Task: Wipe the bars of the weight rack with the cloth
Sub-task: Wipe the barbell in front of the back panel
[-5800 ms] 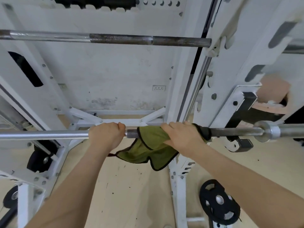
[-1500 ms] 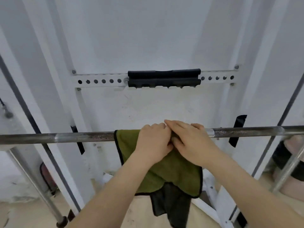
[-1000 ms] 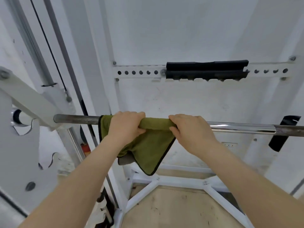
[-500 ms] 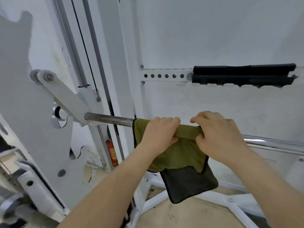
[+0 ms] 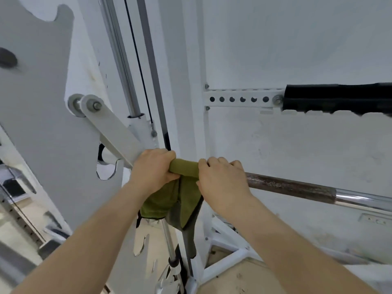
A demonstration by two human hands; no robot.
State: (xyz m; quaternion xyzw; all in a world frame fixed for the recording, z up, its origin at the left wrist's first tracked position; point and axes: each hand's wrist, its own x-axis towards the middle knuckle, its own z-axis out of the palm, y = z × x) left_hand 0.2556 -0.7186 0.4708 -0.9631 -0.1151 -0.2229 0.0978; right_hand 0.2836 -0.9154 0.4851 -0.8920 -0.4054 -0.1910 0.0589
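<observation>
A steel bar [image 5: 297, 187] of the white weight rack runs from the centre down to the right, dark and rough near my hands, shiny further right. A green cloth [image 5: 184, 168] with a dark edge is wrapped over the bar's left end and hangs below it. My left hand [image 5: 152, 170] grips the cloth round the bar right beside the rack's white hook arm [image 5: 114, 132]. My right hand [image 5: 220, 179] grips the cloth and bar just to the right. The bar's left end is hidden under the cloth and my hands.
A white upright post [image 5: 188, 102] stands behind the hands. A notched white side plate [image 5: 42, 124] fills the left. A vertical guide rod [image 5: 123, 60] and a black cable [image 5: 137, 60] run beside the post. A holed crossbar with a black pad [image 5: 339, 98] sits at the upper right.
Both hands have slid the cloth left along the bar, up to the hook arm. The bare stretch of bar left of the cloth is now covered, and more bar shows on the right.
</observation>
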